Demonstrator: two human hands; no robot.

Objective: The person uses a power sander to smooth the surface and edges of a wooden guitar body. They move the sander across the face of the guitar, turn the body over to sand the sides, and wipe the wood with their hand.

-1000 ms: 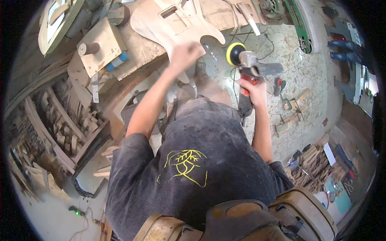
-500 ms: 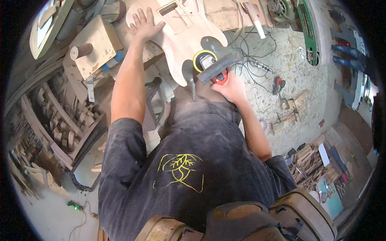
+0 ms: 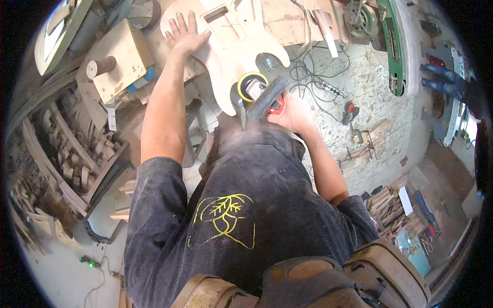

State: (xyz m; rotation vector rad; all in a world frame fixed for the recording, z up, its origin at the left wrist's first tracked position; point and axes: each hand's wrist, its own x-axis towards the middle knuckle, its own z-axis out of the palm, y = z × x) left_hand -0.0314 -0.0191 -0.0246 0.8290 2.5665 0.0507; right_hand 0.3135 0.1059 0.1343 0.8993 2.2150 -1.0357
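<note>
A pale wooden electric guitar body (image 3: 226, 59) with cut-out cavities lies on the bench, its two horns pointing toward me. My left hand (image 3: 187, 38) rests flat on its left side, fingers spread. In my right hand (image 3: 294, 114) is a red and grey power sander (image 3: 272, 100); my fingers wrap round its red part. Its yellow-rimmed round pad (image 3: 252, 86) is at the gap between the horns, close to the left horn's inner edge. Whether the pad touches the wood I cannot tell.
A wooden block with a round spindle (image 3: 101, 67) stands left of the bench. Cables and a power strip (image 3: 328, 88) lie on the floor at right, near another red and black tool (image 3: 351, 111). A green belt machine (image 3: 394, 51) stands beyond. Wood offcuts (image 3: 387, 205) are piled lower right.
The sander in my right hand has shifted slightly left and toward me, nearer the left horn. My left hand stays on the guitar body. The whole view has shifted a little.
</note>
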